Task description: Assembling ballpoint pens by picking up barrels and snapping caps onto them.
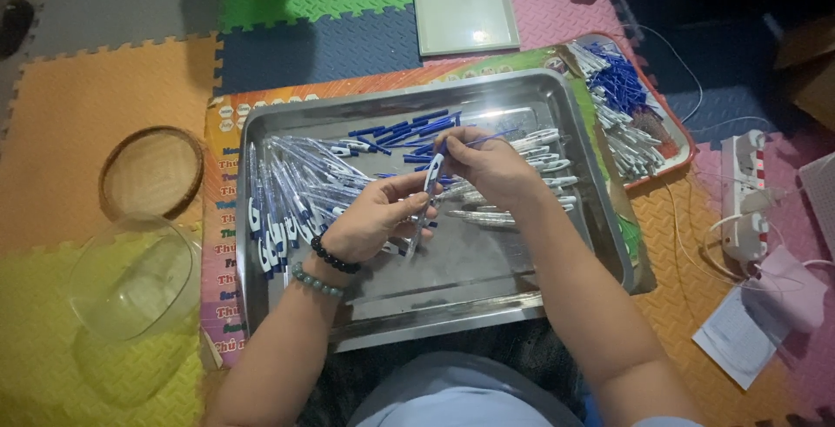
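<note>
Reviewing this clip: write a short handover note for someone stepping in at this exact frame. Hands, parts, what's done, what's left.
Left hand: grips a clear pen barrel above the steel tray.
Right hand: pinches a blue refill at the barrel's top end.
Done: a row of assembled pens on the tray's left side.
Left: loose blue refills at the tray's back, empty barrels on its right, and more parts in the red-rimmed tray beyond.

Pens [296, 185] in metal tray [487, 283], bowl [130, 275] left, power strip [746, 196] right
</note>
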